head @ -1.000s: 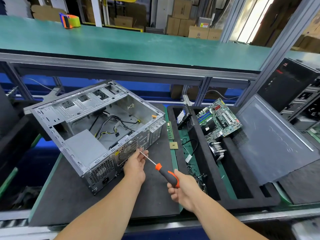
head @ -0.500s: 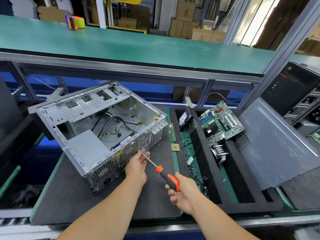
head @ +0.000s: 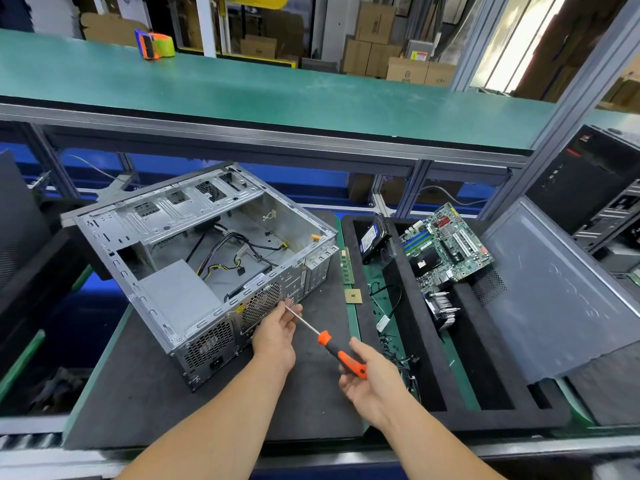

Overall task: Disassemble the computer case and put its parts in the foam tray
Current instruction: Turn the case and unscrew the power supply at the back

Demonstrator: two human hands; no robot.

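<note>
While the case (head: 204, 268) lies on its side on the dark mat (head: 311, 403), open side up and rear panel toward the person, the driver (head: 325, 341) runs on a diagonal from lower right up-left to that panel. Tip sits at the rear panel just right of the round fan grille (head: 261, 304), so the long axis points straight at what's probably a screw there; the screw itself is too small to make out.

Left hand (head: 277, 332) is nearest the case: fingers curl around the bare shaft near the tip, steadying it against the panel. Right hand (head: 372, 379) wraps the orange-black handle, well back from the case.

Power supply (head: 180, 296) is in the case's near-left corner, loose cables behind it. My guess is it's the next part to come out, and the rear-panel screws hold it.

Foam tray (head: 412, 341) is just right of the mat. It holds a motherboard (head: 446, 245), a hard drive (head: 370, 239), a heatsink (head: 441, 310) and small cables. A RAM stick (head: 347, 266) and a CPU (head: 353, 296) lie along the mat's right edge. A side panel (head: 561, 292) leans over the tray's right side.

Nothing blocks the driver's line. Only the left fingers crowd the tip.
</note>
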